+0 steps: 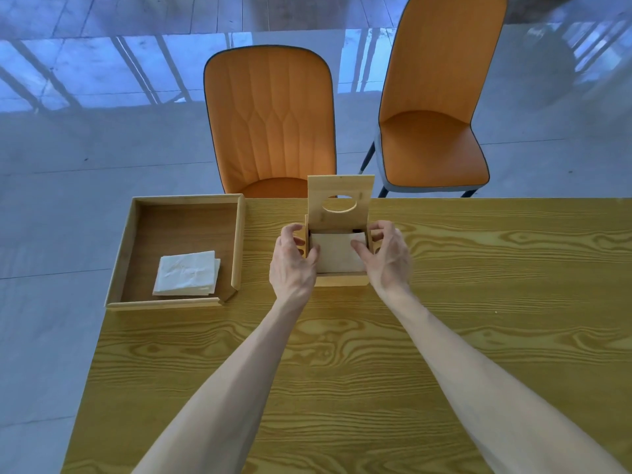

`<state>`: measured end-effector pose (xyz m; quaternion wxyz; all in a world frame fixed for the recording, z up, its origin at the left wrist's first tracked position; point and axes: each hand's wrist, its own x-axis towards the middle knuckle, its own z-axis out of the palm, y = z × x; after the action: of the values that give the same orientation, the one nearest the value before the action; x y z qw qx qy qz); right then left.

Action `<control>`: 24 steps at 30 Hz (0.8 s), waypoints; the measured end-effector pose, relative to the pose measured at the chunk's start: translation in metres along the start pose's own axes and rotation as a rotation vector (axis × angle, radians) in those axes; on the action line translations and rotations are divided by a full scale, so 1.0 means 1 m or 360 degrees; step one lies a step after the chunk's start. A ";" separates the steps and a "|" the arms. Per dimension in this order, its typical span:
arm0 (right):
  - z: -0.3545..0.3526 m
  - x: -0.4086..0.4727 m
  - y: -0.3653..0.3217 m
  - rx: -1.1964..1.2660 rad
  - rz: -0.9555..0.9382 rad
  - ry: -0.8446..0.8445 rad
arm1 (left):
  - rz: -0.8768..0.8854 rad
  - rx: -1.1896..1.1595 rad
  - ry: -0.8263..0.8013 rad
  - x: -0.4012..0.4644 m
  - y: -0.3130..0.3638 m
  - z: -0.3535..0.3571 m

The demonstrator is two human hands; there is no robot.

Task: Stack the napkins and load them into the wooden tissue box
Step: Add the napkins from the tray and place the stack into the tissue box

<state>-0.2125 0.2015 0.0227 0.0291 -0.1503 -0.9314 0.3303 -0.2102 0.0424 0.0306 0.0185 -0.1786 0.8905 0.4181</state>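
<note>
The wooden tissue box (342,279) stands on the table with its lid (340,196) raised upright, an oval hole in it. A white napkin stack (337,256) lies inside the box. My left hand (292,260) wraps the box's left side, thumb on the napkins' left edge. My right hand (386,256) curls around the right side, thumb pressing the napkins' right edge. More white napkins (187,273) lie piled in the wooden tray (237,241) to the left.
The yellow wood-grain table (342,371) extends toward me and to the right. Two orange chairs (270,121) (434,131) stand beyond the far edge. The tray overhangs near the table's left edge, with grey floor beyond.
</note>
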 end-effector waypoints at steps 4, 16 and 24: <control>0.000 -0.001 0.000 -0.0042 0.0035 -0.0017 | -0.0028 0.0023 -0.0032 0.000 -0.004 0.001; -0.010 -0.006 -0.010 -0.0110 0.0130 -0.0108 | -0.0128 0.0056 -0.0476 -0.004 -0.010 -0.036; -0.020 -0.026 -0.054 -0.0202 -0.0387 0.0110 | -0.0156 0.0338 -0.0686 -0.006 -0.026 -0.079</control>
<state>-0.1983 0.1660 0.0730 0.0913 -0.0492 -0.9601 0.2595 -0.1866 -0.0306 0.0637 0.2470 -0.1254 0.8952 0.3491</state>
